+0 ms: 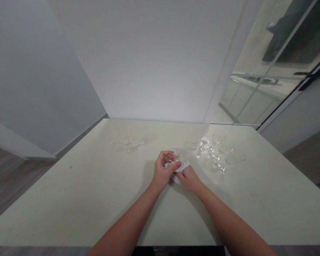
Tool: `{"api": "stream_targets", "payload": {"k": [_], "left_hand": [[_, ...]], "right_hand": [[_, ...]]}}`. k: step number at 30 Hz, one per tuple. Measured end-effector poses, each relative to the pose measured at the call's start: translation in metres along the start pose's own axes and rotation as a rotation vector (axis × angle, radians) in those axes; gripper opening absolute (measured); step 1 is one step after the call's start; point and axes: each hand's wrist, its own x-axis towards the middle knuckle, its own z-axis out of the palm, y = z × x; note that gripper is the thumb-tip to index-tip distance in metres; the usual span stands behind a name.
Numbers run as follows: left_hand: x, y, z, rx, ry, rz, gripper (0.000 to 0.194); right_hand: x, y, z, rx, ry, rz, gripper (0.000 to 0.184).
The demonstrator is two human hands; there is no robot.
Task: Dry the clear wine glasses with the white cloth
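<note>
Near the middle of the table, my left hand is closed around a clear stemmed glass, its rim pointing away from me. My right hand grips a white cloth and presses it against the lower part of the glass. The right fingers are partly hidden by the cloth and the left hand. Part of the glass's stem and foot cannot be seen behind the fingers and cloth.
The pale table runs up to a white wall. A single clear glass stands at the far left. Several clear stemmed glasses are grouped at the right. A glass-paned door with a black handle is beyond the right edge.
</note>
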Motion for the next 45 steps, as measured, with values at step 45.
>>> {"api": "stream_targets", "payload": {"k": [45], "left_hand": [[0.016, 0.008, -0.017, -0.569, 0.196, -0.296, 0.047]], "right_hand": [[0.000, 0.012, -0.004, 0.646, 0.363, 0.356, 0.035]]}}
